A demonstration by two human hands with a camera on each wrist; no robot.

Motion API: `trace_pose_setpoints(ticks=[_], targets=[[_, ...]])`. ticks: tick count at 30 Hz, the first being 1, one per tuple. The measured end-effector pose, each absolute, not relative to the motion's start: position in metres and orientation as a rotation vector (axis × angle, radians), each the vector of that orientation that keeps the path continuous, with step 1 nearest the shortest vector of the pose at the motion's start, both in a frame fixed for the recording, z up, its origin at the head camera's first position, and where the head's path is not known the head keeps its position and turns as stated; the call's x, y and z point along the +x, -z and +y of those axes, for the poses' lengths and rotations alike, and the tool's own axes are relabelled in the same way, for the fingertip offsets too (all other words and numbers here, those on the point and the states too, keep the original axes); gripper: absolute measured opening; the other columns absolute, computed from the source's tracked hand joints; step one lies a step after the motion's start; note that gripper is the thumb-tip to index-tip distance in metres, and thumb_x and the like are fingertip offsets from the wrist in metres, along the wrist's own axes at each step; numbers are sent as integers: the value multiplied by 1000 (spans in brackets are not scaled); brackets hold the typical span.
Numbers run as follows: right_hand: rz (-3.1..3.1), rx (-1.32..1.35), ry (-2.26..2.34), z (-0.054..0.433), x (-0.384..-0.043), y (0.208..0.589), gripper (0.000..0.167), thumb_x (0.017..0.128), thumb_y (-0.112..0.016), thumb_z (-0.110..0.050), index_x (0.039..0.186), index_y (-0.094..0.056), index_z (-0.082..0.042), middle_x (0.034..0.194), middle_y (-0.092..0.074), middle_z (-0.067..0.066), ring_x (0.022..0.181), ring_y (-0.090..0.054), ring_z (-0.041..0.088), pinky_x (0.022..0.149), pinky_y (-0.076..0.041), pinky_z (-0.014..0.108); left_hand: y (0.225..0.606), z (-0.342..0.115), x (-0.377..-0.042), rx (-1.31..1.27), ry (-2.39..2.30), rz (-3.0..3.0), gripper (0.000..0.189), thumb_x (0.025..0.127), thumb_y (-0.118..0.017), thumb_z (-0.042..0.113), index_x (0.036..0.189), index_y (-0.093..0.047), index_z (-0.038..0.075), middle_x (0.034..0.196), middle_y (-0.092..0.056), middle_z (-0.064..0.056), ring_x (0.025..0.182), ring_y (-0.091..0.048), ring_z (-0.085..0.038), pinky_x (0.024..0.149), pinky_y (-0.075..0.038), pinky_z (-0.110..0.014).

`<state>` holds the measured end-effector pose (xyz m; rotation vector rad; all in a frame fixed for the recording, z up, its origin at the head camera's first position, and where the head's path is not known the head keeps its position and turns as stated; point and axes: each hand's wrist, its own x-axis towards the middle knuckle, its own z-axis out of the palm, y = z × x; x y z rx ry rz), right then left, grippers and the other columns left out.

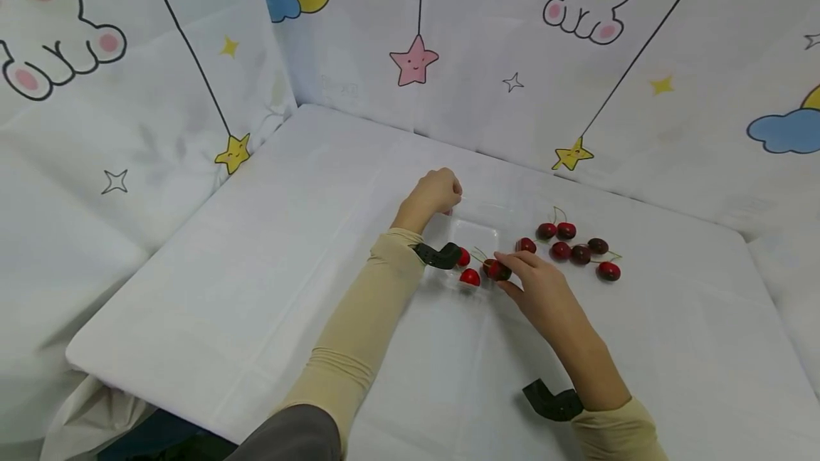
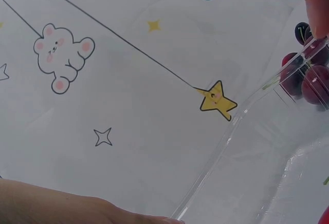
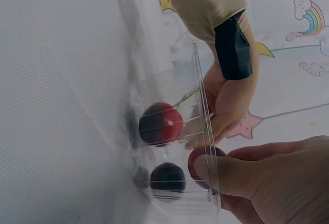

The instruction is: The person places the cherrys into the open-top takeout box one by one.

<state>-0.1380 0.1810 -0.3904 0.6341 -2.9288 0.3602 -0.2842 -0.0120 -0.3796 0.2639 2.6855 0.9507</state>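
A clear plastic container sits on the white table, its rim also visible in the left wrist view. My left hand holds the far left part of its rim with curled fingers. My right hand pinches a dark red cherry between thumb and fingers, at the container's right rim. Inside lie a few cherries, among them a bright red cherry near the front; the right wrist view shows a red cherry and a darker cherry through the wall. My left forearm partly covers the container's left side.
Several loose cherries lie on the table right of the container, some with green stems. White cloth walls with cartoon prints stand behind and to the left. The table extends to both sides, its front left edge visible.
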Motion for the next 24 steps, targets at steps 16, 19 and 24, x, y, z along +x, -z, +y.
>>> trace_pose_setpoints(ticks=[16,19,24], targets=[[-2939,649,-366,179,-138,391,37,77,-78,-7,113,-68,-5,109,-67,11,99,-65,28,85,-53,43,381,-12,-284,264,-976,2681,26,95,-55,15,117,-66,8,108,-67,-6,73,-64,-12,70,-50,-26],[-2926,671,-361,179,-139,392,38,76,-78,-5,113,-69,-4,108,-65,11,97,-65,27,83,-54,41,380,-12,-284,266,-970,2678,26,96,-54,15,119,-66,8,109,-67,-6,73,-64,-12,71,-50,-26],[-2898,700,-382,178,-140,393,39,74,-79,-3,112,-69,-3,104,-63,9,91,-65,23,79,-55,37,380,-12,-285,263,-950,2673,26,96,-54,16,119,-65,9,106,-68,-5,75,-63,-12,71,-49,-26]])
